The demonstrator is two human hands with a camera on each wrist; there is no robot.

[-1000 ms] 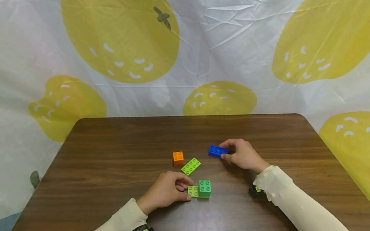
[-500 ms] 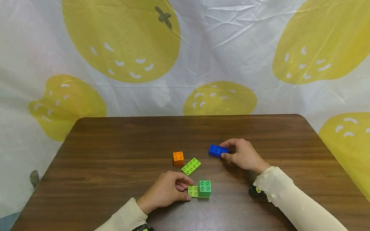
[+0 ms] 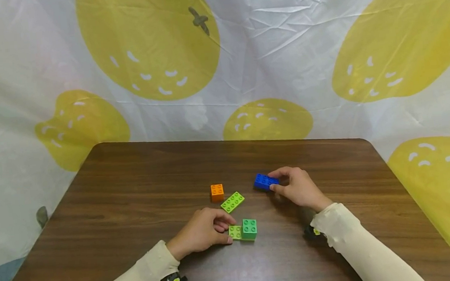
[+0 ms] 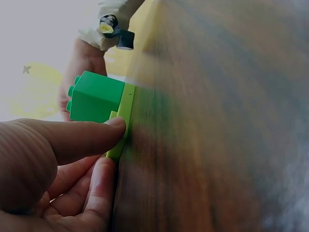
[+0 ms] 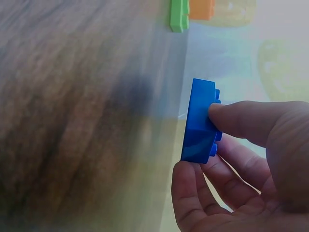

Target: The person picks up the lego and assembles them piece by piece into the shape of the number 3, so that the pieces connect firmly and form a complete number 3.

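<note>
Blue brick (image 3: 265, 181), pinched by right hand (image 3: 298, 189), had lifted slightly off the table (image 3: 133, 188) within the second: pickup begun. Left hand (image 3: 201, 233) unchanged, fingertips pinching lime plate (image 3: 235, 232) carrying green brick (image 3: 249, 228), near table's front.

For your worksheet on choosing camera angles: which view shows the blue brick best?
The right wrist view: the blue brick fills the frame, pinched between the right hand's thumb and fingers, lifted off the table. The head view shows the brick small, partly covered by fingers. The left wrist view does not show it.
</note>
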